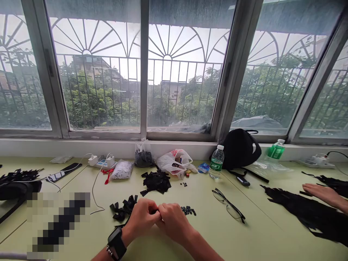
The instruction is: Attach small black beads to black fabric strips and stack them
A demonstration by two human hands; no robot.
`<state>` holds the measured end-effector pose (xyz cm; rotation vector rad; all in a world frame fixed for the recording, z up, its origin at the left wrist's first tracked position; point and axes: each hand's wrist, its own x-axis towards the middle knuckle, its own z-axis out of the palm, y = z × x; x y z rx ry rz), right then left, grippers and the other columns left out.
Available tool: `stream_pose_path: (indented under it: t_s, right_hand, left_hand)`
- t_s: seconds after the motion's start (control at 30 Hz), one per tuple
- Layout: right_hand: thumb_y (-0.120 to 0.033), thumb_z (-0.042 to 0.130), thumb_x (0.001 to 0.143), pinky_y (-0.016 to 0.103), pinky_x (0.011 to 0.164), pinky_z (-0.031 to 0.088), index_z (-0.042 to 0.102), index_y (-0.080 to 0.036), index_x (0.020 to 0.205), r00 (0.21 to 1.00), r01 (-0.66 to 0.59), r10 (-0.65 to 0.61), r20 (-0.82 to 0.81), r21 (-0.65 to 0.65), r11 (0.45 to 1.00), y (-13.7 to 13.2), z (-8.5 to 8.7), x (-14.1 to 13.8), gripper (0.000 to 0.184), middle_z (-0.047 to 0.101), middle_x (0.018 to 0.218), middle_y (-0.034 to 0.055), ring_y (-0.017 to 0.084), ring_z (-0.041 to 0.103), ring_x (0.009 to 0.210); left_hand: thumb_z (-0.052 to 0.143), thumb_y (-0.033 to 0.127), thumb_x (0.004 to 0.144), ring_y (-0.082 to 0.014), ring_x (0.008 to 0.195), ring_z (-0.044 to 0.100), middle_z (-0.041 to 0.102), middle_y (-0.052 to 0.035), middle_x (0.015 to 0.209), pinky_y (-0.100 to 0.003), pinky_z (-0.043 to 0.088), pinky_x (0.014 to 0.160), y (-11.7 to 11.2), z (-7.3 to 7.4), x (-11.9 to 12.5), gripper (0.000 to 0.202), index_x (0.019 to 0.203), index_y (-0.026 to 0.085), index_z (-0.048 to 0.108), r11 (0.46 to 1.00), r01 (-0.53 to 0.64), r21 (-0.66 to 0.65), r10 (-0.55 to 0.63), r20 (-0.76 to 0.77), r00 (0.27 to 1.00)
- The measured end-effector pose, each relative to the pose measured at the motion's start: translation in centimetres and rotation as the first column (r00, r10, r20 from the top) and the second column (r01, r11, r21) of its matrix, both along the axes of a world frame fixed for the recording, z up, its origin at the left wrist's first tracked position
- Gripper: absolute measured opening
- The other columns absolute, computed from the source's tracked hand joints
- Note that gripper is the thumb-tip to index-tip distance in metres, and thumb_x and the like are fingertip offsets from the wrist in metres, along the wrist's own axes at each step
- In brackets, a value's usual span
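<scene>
My left hand (pixel 143 216), with a black watch (pixel 116 241) and a beaded bracelet on its wrist, is closed in a pinch. A bit of a small black piece (pixel 154 211) shows between its thumb and forefinger. My right hand (pixel 174 220) presses against the left fingertips, its fingers curled; what they grip is hidden. Just left of my hands lies a heap of short black strap pieces (pixel 123 209). Right of them is a cluster of small black rings (pixel 188 210). A larger pile of black strips (pixel 155 182) sits beyond my hands.
Eyeglasses (pixel 230 204) lie to the right. At the back stand a water bottle (pixel 216 163), a white plastic bag (pixel 174 162), a black bag (pixel 240 149) and a power strip (pixel 102 163). Another person's hand (pixel 323 194) is over black strips (pixel 307 210) at right.
</scene>
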<state>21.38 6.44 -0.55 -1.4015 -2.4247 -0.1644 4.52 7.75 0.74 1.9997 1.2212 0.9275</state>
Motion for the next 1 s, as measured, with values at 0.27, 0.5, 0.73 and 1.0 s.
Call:
stream_pose_path:
  t_s: [0.27, 0.5, 0.73, 1.0]
  right_hand:
    - [-0.019, 0.056, 0.086, 0.031, 0.059, 0.022, 0.065, -0.018, 0.079, 1.000, 0.004, -0.004, -0.002, -0.027, 1.000, -0.2, 0.6, 0.0, 0.011, 0.073, 0.079, 0.0035, 0.017, 0.063, 0.067]
    - [-0.018, 0.054, 0.086, 0.030, 0.059, 0.022, 0.065, -0.018, 0.079, 1.000, 0.009, -0.009, 0.006, -0.044, 0.999, -0.1, 0.7, 0.1, 0.013, 0.073, 0.078, 0.0044, 0.017, 0.062, 0.066]
    - [-0.019, 0.051, 0.090, 0.030, 0.061, 0.023, 0.065, -0.017, 0.081, 1.000, 0.002, -0.001, 0.012, -0.055, 0.999, -0.3, 0.9, 0.1, 0.017, 0.074, 0.080, 0.0056, 0.017, 0.063, 0.068]
    - [-0.020, 0.050, 0.094, 0.031, 0.060, 0.023, 0.065, -0.017, 0.079, 1.000, -0.005, 0.006, 0.027, -0.050, 0.999, -0.7, 1.6, 0.1, 0.021, 0.074, 0.079, 0.0043, 0.017, 0.064, 0.067]
  left_hand:
    - [0.061, 0.028, 0.071, -0.0111, 0.059, 0.040, 0.048, 0.0028, 0.056, -0.024, 0.025, 0.054, 0.0, 0.3, 0.0, 0.020, 0.055, 0.015, 0.057, 0.999, 0.014, -0.051, -0.012, 0.047, 0.999]
    - [0.060, 0.025, 0.074, -0.0106, 0.059, 0.038, 0.045, 0.0036, 0.056, -0.024, 0.023, 0.054, 0.3, -0.4, -0.1, 0.019, 0.058, 0.015, 0.059, 0.997, 0.058, -0.043, -0.055, 0.055, 0.997]
    - [0.059, 0.024, 0.074, -0.0107, 0.060, 0.037, 0.043, 0.0036, 0.056, -0.025, 0.023, 0.054, 0.5, -0.4, -0.1, 0.020, 0.057, 0.014, 0.058, 0.995, 0.080, -0.054, -0.076, 0.073, 0.994]
    - [0.058, 0.023, 0.072, -0.0104, 0.059, 0.038, 0.046, 0.0028, 0.056, -0.024, 0.024, 0.053, 0.6, -0.5, -0.1, 0.017, 0.057, 0.014, 0.060, 0.991, 0.110, -0.082, -0.099, 0.125, 0.987]
